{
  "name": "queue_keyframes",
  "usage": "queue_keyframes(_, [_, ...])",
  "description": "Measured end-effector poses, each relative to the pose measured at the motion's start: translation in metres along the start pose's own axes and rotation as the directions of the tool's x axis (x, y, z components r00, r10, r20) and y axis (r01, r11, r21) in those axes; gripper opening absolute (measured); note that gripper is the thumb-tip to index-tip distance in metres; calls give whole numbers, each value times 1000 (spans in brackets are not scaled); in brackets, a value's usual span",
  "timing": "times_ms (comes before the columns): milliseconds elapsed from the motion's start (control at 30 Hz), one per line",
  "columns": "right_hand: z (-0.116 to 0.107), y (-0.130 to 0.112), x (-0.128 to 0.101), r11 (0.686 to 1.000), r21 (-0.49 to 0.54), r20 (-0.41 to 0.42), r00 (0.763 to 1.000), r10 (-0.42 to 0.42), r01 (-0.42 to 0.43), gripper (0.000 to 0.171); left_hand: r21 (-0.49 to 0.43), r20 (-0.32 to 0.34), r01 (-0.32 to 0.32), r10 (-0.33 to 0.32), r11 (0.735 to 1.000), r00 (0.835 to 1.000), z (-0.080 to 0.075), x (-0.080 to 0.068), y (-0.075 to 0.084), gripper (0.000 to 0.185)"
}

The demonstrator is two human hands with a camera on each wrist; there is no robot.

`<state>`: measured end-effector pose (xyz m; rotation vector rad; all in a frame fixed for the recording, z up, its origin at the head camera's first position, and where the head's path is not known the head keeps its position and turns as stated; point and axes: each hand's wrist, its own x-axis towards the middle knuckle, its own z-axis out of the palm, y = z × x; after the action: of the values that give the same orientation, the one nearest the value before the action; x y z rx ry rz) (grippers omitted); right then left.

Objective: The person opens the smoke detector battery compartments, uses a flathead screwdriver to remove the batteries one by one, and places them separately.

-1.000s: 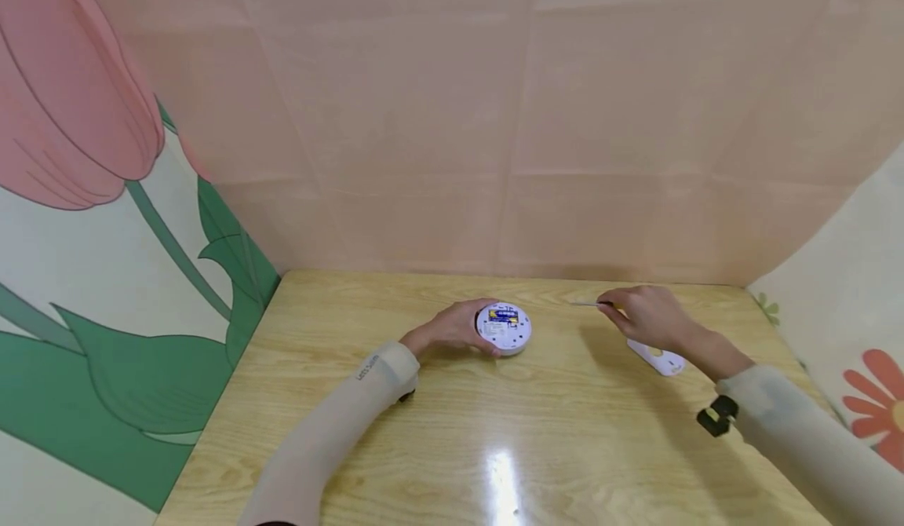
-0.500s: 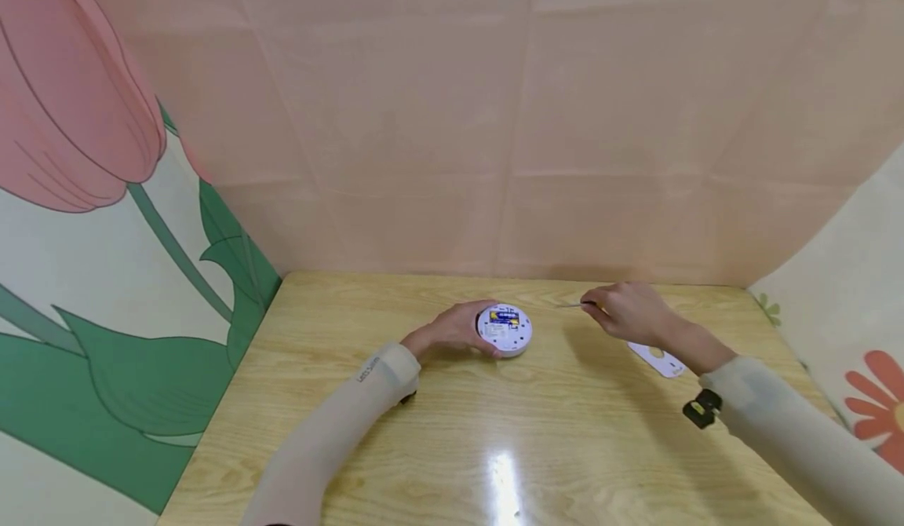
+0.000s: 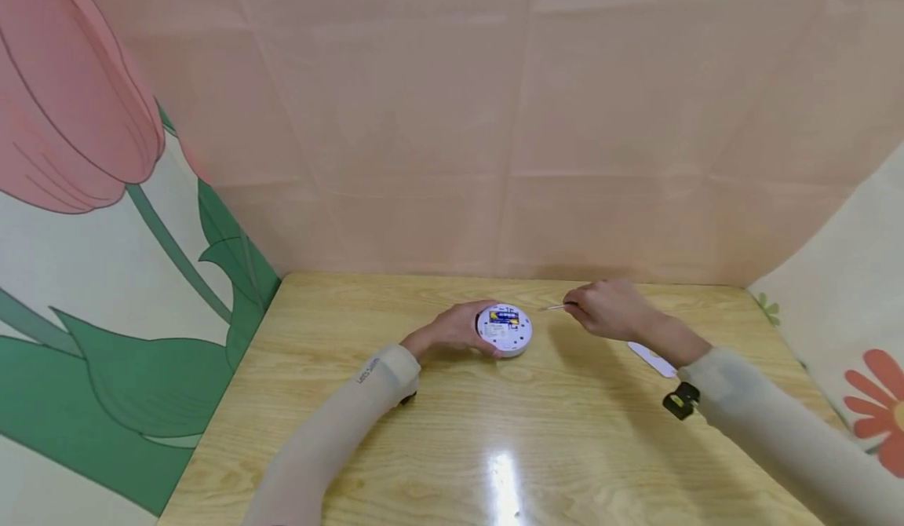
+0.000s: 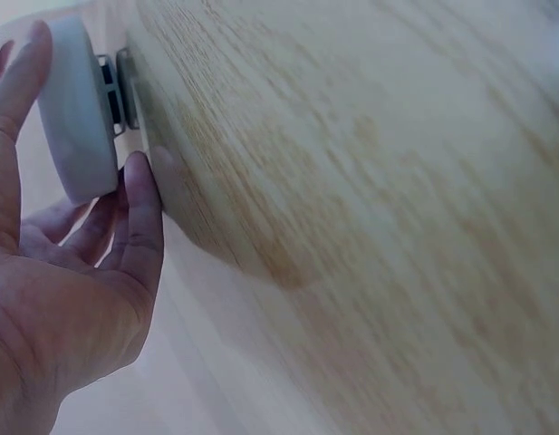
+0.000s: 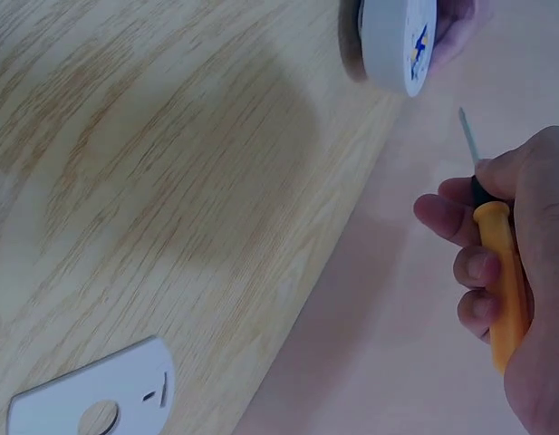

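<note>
The left hand (image 3: pixel 452 327) curves its thumb and fingers round the rim of a white round device (image 3: pixel 507 339), the grip spread about as wide as the device itself. The device sits toward the back of the counter (image 3: pixel 424 463), its face tilted up with a blue-and-yellow patch (image 3: pixel 504 317) showing; whether it touches the wood is hard to tell. The right hand (image 3: pixel 610 308) has a close grip on a screwdriver (image 5: pixel 504 272), fingers wrapped on the yellow-orange handle, its bare metal tip near the device but apart from it.

Good handling here seems to call for a firm left hold, since a loose rim could let the device turn or skid under pressure. The left fingers are best kept low on the side, out of the tip's path. The tip should come in slowly and find its seat before any force goes on; a sideways jab could slip across the face or scratch it. A pinch close to the shaft would help fine aiming.

The counter is pale, wood-grained and glossy, with a bright glare near its front edge. A white plate (image 5: pixel 139 385) with a round hole lies on it, partly hidden by the right forearm in the head view. Behind hangs a creased pinkish sheet (image 3: pixel 424 118); a large printed tulip (image 3: pixel 78 94) fills the left side, and an orange-red flower (image 3: pixel 883 381) marks the right.
</note>
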<state>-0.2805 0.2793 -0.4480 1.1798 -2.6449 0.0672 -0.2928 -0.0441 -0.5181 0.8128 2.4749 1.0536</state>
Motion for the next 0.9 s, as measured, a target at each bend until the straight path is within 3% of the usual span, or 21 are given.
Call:
queue_keyframes(200, [2, -5, 9, 1000, 4, 1, 1000, -21, 21, 32, -2, -3, -2, 2, 1000, 1000, 1, 1, -2, 104])
queue_keyframes(900, [6, -13, 32, 999, -39, 141, 990, -16, 21, 36, 3, -3, 13, -13, 1000, 1000, 1, 2, 0, 104])
